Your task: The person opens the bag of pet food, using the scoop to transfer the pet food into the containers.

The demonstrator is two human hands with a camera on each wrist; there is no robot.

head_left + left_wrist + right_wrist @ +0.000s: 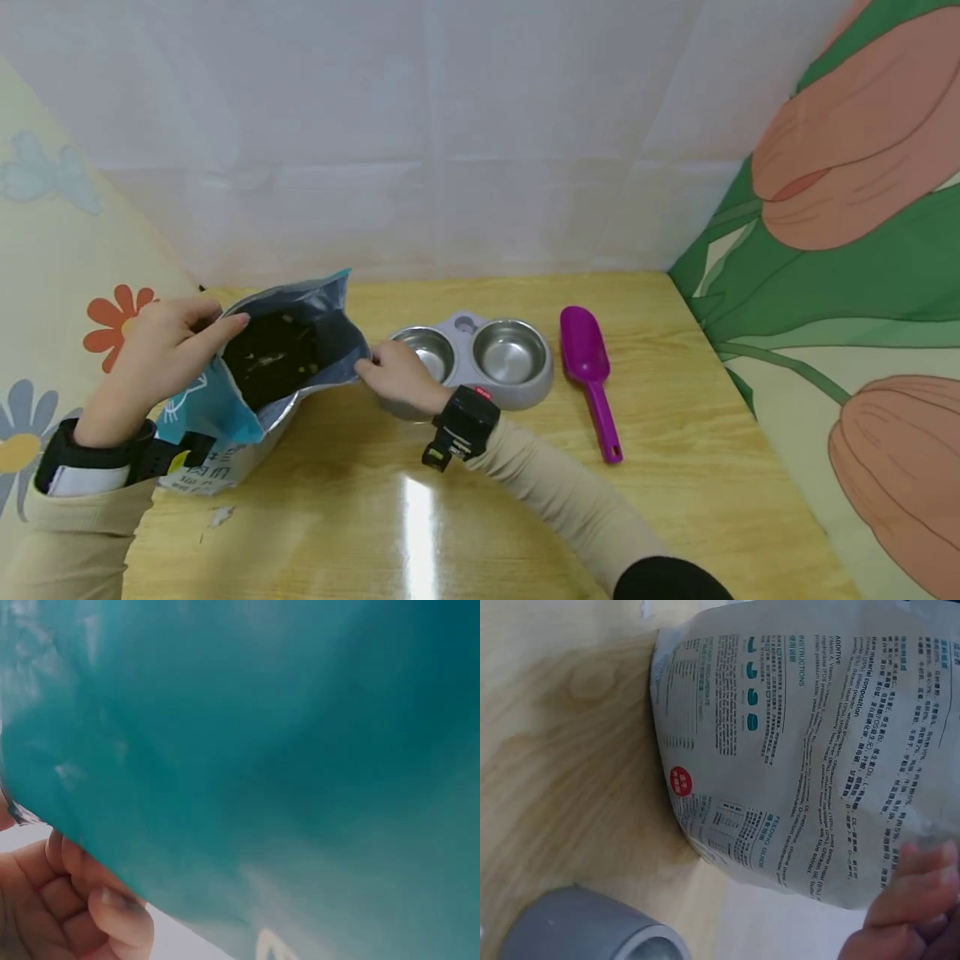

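A blue-and-white pet food bag (217, 408) stands at the left of the table, its mouth wide apart and its silvery lining showing. Dark food pieces (270, 358) lie inside. My left hand (161, 346) pinches the left rim, thumb over the edge; the left wrist view shows the bag's teal side (225, 750) and curled fingers (120, 919). On the opposite rim, my right hand (401, 375) pinches the edge. Printed feeding text covers the bag's pale side (772, 735) in the right wrist view, with the fingers (911, 907) at its edge.
Right of the bag sits a grey double pet bowl (465, 362) with two steel dishes, partly hidden behind the right hand. A purple scoop (585, 350) lies farther right on the wooden table (675, 467). A white cloth wall (525, 125) borders the back.
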